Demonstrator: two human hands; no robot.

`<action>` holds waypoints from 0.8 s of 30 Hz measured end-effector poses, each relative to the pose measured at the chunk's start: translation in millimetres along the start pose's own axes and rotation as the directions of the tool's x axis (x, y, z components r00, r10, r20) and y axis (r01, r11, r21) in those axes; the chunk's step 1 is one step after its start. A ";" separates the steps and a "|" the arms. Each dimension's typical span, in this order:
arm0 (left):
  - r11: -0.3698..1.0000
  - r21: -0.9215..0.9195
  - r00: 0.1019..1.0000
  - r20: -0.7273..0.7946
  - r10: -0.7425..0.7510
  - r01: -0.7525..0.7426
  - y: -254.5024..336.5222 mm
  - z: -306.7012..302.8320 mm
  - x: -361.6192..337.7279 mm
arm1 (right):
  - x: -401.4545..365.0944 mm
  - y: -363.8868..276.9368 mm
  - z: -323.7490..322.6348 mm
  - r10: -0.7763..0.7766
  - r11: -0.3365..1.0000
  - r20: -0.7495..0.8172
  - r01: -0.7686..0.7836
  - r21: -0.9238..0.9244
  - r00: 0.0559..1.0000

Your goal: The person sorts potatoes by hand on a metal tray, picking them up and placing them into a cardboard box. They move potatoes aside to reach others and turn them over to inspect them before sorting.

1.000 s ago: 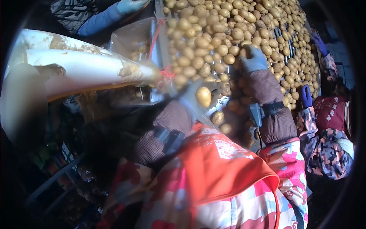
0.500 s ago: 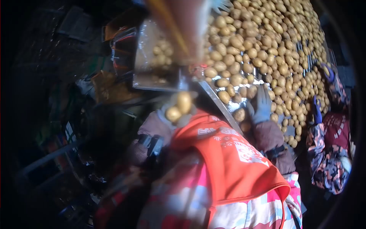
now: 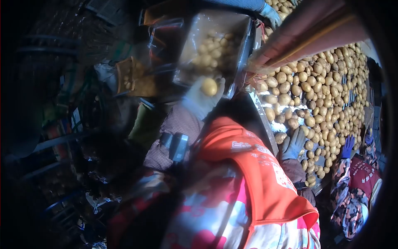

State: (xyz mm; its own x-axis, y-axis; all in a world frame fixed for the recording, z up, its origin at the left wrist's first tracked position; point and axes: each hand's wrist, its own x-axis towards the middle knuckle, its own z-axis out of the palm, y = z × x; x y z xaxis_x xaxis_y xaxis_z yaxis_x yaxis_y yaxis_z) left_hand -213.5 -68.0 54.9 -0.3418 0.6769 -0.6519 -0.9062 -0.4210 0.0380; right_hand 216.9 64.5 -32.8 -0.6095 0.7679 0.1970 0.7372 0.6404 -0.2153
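One potato [image 3: 209,87] rests in my left hand [image 3: 198,99], which is gloved and palm up at the near edge of a plastic-lined box [image 3: 186,54]. Inside that box lies a heap of potatoes [image 3: 213,52], slightly blurred. My right hand [image 3: 293,145], in a grey glove, is open with its fingers apart, at the near edge of a broad spread of potatoes [image 3: 327,99] on the sorting surface. A few potatoes lie close around its fingertips.
A metal edge [image 3: 264,122] runs between my body and the potatoes. A blurred reddish post [image 3: 306,33] crosses the upper right. Another person's gloved hand [image 3: 271,15] is at the top; a co-worker [image 3: 360,178] works at the right. An open carton [image 3: 126,74] stands at the left.
The view has shifted, showing more of the lined box. My left hand has moved up to the box and shows one potato where two showed before. My right hand's fingers are spread wider.
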 end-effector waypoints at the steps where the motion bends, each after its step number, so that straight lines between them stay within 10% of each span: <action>1: 0.999 -0.016 0.997 -0.065 0.036 -0.037 8.1 -0.2 1.6 | -2.5 -6.5 -10.1 0.016 0.999 0.037 -0.014 -0.038 0.999; 7: 0.972 0.231 0.985 -0.151 0.082 -0.045 93.4 1.3 15.1 | 43.0 -25.8 -21.8 0.379 0.924 0.357 -0.366 -0.107 0.854; 13: 0.752 0.655 0.993 -0.119 0.008 0.072 146.1 14.0 43.9 | 23.2 -45.9 -49.1 0.183 0.982 -0.073 -0.179 0.058 0.980; 18: 0.279 0.896 0.931 -0.292 -0.218 0.346 14.4 13.6 3.6 | -33.2 -34.4 -60.2 0.389 0.921 -0.131 -0.383 0.067 0.912; 19: 0.182 0.889 0.870 -0.338 -0.358 0.420 -10.5 6.6 6.2 | -40.6 -24.9 -69.2 0.608 0.771 0.146 -0.624 0.128 0.781; 20: 0.063 0.905 0.862 -0.376 -0.339 0.420 -49.8 8.2 -0.4 | -60.7 -16.5 -71.6 0.592 0.802 0.092 -0.597 0.023 0.800; 24: 0.008 0.861 0.722 -0.421 -0.549 0.508 -148.4 0.2 6.9 | -137.5 23.6 -103.4 0.667 0.722 -0.088 -0.671 -0.166 0.740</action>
State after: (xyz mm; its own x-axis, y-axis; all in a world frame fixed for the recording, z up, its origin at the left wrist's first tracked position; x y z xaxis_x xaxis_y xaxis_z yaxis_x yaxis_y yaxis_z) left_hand -81.4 -0.7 44.9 0.3556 0.4662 -0.8101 -0.3954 0.8604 0.3216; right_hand 348.2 -27.4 33.9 0.0664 0.9941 0.0860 0.9902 -0.0550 -0.1287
